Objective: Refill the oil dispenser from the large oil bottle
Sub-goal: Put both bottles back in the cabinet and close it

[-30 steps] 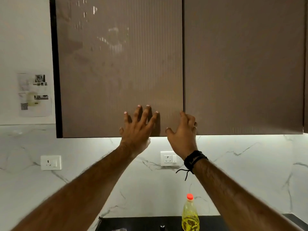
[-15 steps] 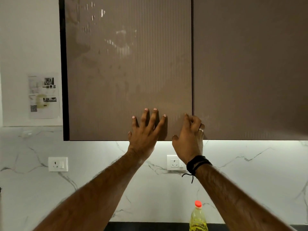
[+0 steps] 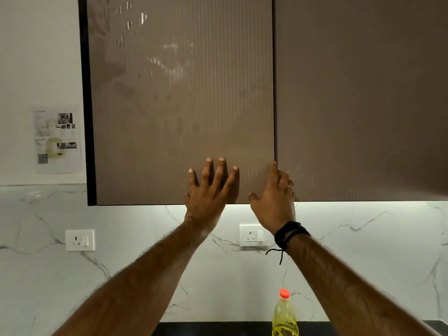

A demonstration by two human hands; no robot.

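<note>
Both hands on cabinet door (image 3: 181, 105).
Left hand (image 3: 208, 192) flat, fingers spread; right hand (image 3: 274, 200) fingertips hooking door edge. Oil bottle (image 3: 284, 316) below.

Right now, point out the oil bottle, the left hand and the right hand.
oil bottle (image 3: 285, 318): head view, yellow body.
left hand (image 3: 208, 192): head view, back of hand.
right hand (image 3: 275, 200): head view, back of hand.

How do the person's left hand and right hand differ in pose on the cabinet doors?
The left hand lies flat on the left door with fingers spread; the right hand has fingers curled at that door's right edge. The right wrist wears a black band; the left wrist is bare. Both are raised to the doors' lower part.
</note>
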